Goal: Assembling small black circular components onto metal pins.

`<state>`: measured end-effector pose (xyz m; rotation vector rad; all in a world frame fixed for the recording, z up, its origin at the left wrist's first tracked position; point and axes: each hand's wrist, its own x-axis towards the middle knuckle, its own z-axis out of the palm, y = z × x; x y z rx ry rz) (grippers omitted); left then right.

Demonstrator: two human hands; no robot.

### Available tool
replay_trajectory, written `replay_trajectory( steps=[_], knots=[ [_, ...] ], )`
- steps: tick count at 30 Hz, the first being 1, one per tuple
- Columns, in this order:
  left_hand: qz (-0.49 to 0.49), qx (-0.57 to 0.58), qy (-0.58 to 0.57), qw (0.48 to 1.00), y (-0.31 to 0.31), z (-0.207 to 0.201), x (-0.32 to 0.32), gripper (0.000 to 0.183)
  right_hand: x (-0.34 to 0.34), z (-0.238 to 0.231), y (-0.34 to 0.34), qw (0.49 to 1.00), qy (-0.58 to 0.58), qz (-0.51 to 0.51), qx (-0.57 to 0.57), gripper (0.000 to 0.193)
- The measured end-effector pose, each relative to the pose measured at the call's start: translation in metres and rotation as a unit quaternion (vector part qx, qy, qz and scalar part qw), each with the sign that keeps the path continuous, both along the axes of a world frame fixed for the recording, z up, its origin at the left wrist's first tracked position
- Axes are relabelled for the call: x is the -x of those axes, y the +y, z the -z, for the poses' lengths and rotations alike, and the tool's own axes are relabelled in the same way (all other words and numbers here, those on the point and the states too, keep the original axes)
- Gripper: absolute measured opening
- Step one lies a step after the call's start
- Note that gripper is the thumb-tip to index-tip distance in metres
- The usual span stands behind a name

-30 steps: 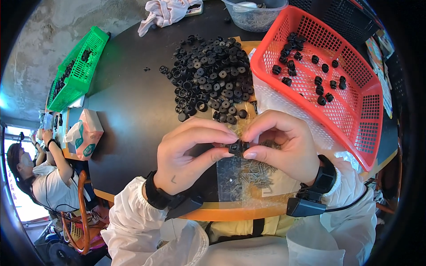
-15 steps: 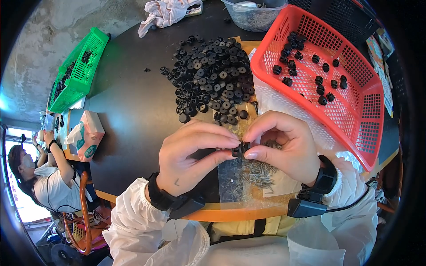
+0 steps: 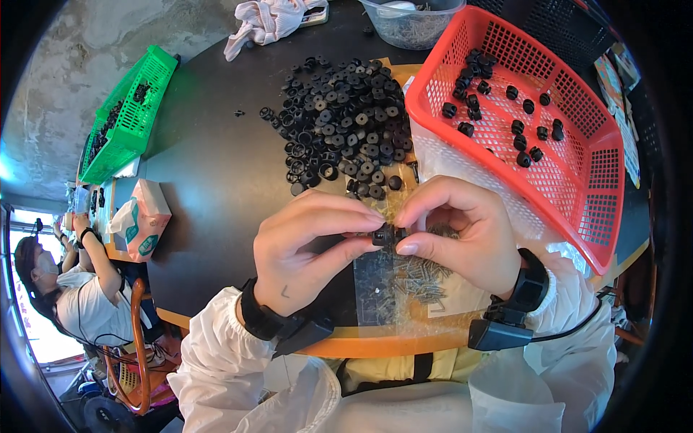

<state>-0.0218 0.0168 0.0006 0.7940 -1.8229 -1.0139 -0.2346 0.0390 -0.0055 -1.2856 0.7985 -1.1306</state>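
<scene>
Between my two hands, over the near part of the table, is a small black plastic part (image 3: 388, 235). My left hand (image 3: 307, 242) pinches its left side between thumb and fingertips. The thumb and forefinger of my right hand (image 3: 462, 234) close on its right side. Whether it is one piece or two joined pieces is hard to tell. Just beyond my hands lies a large heap of black round plastic caps (image 3: 346, 115), some with a centre hole. Many small metal springs (image 3: 419, 283) lie on clear plastic sheeting below my right hand.
A red plastic basket (image 3: 516, 177) with several black assembled parts stands at the right. Behind it is a clear tub (image 3: 415, 29). A green basket (image 3: 119, 148) and a tissue box (image 3: 149, 216) are at the left, near a seated co-worker (image 3: 86, 289). A cloth (image 3: 271, 25) lies at the back.
The black part has shifted slightly left and turned in my fingers, now showing a squarish end. My left hand has moved a little left; my right hand keeps its pinch.
</scene>
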Motion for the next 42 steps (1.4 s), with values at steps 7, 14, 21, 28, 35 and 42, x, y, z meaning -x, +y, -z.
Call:
replay_trajectory(
  steps=[7, 14, 21, 28, 35, 42],
  knots=[
    [0.009, 0.018, -0.021, 1.0, 0.0, -0.001, 0.0, 0.027, -0.001, 0.0, 0.0, 1.0, 0.003, -0.001, 0.009, 0.021],
    [0.008, 0.028, -0.02, 0.999, -0.001, -0.002, 0.0, 0.027, 0.001, 0.0, 0.001, 1.0, 0.007, 0.003, 0.01, 0.021],
    [0.016, 0.031, -0.02, 0.999, 0.0, -0.001, 0.0, 0.029, 0.0, 0.0, 0.0, 1.0, 0.006, -0.001, 0.012, 0.021],
    [0.0, 0.069, -0.092, 0.993, -0.002, -0.006, 0.0, 0.031, 0.0, 0.002, 0.001, 1.0, -0.003, 0.027, -0.003, 0.021],
    [0.02, 0.002, -0.024, 1.0, 0.0, 0.004, 0.0, 0.03, -0.001, -0.002, 0.002, 1.0, 0.016, 0.011, 0.005, 0.019],
    [0.031, -0.002, 0.017, 0.999, 0.0, 0.007, 0.002, 0.028, 0.001, -0.003, 0.001, 0.998, 0.03, -0.004, 0.062, 0.026]
  ],
)
